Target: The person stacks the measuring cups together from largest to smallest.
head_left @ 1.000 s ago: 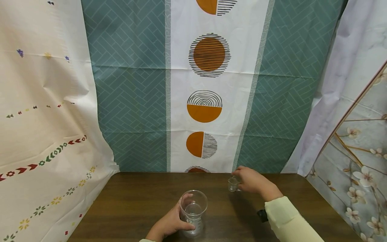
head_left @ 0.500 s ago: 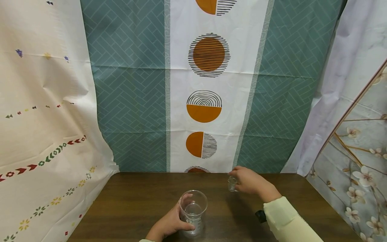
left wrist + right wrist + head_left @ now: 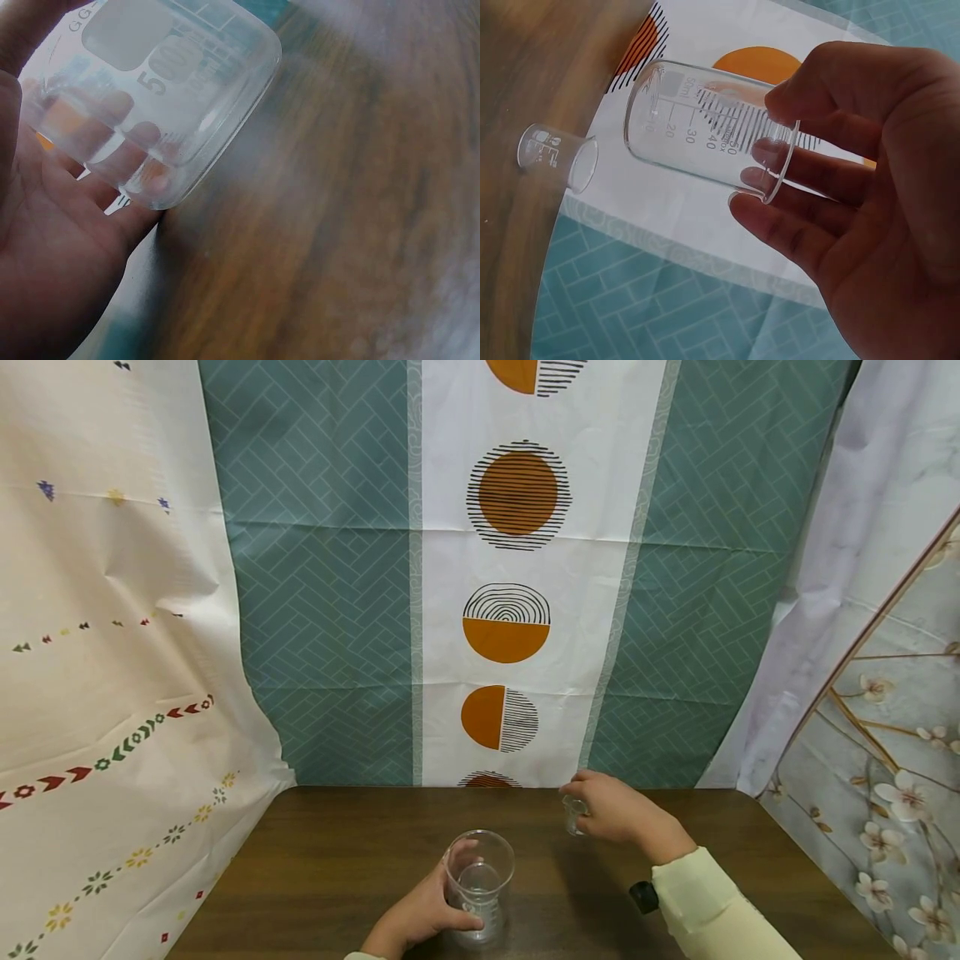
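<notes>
My left hand point(image 3: 423, 910) grips a large clear beaker point(image 3: 480, 893) round its side, at the near middle of the table. In the left wrist view, the fingers of this hand point(image 3: 67, 225) show through the glass of the beaker point(image 3: 187, 82), which is marked 500. Farther back and to the right, my right hand point(image 3: 618, 812) pinches a small beaker point(image 3: 697, 124) marked 50 ml near its rim, thumb on one side and fingers on the other. A smaller clear beaker point(image 3: 555, 157) stands on the table beside it. One small glass point(image 3: 575, 818) shows by the fingertips; which one, I cannot tell.
The brown wooden table point(image 3: 337, 860) ends at a patterned teal and white curtain point(image 3: 337, 610) along the back. A cream cloth point(image 3: 127, 693) hangs at the left, a floral cloth point(image 3: 885, 777) at the right. A black object point(image 3: 643, 897) sits at the right wrist.
My right hand has shifted slightly left, and its fingers now cover more of the small glass in the head view. The left hand and the large beaker have stayed in place.
</notes>
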Action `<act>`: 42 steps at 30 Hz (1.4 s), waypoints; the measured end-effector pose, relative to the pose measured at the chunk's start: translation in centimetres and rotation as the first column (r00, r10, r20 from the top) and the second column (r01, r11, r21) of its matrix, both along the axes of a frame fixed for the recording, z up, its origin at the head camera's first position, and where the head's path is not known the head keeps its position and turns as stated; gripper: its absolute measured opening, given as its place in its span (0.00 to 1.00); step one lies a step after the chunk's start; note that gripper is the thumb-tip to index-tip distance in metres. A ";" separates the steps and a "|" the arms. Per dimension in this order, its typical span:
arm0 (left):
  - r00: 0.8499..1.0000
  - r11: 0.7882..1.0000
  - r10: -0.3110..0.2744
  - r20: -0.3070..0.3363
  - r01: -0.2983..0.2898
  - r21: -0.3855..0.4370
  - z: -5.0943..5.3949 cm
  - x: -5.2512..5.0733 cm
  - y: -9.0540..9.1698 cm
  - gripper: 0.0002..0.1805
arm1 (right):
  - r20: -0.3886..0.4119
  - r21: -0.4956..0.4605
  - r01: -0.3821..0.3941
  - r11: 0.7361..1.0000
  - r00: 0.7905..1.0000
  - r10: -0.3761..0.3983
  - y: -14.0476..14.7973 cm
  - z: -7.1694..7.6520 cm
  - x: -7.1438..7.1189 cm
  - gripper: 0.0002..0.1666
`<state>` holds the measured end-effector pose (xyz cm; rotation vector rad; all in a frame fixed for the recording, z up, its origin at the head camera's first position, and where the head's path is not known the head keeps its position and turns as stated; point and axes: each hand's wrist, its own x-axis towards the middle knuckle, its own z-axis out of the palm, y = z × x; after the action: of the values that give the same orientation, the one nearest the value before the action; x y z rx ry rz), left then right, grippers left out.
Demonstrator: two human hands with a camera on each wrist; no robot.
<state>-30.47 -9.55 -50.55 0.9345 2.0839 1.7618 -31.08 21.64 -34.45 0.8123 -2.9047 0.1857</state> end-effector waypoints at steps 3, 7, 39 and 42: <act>1.000 1.000 -0.003 0.007 0.003 0.000 0.0 0.0 0.0 0.52 | 0.001 0.000 0.000 1.000 1.000 0.000 0.0 0.0 0.1 0.22; 1.000 1.000 -0.002 0.007 0.002 0.003 0.0 -0.1 0.1 0.52 | 0.007 -0.005 -0.005 1.000 1.000 0.005 -0.1 0.1 0.1 0.23; 1.000 1.000 -0.015 0.018 0.014 0.015 0.0 -0.1 0.2 0.52 | -0.046 0.030 -0.093 0.995 0.995 0.094 -2.0 1.8 1.8 0.24; 1.000 1.000 -0.016 0.013 0.016 0.022 0.0 -0.1 0.2 0.53 | -0.059 0.035 -0.109 0.993 0.992 0.111 -2.2 2.0 2.0 0.24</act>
<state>-30.54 -9.33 -50.54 0.9400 2.0477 1.7810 -29.13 19.44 -32.41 0.9672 -2.8146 0.1233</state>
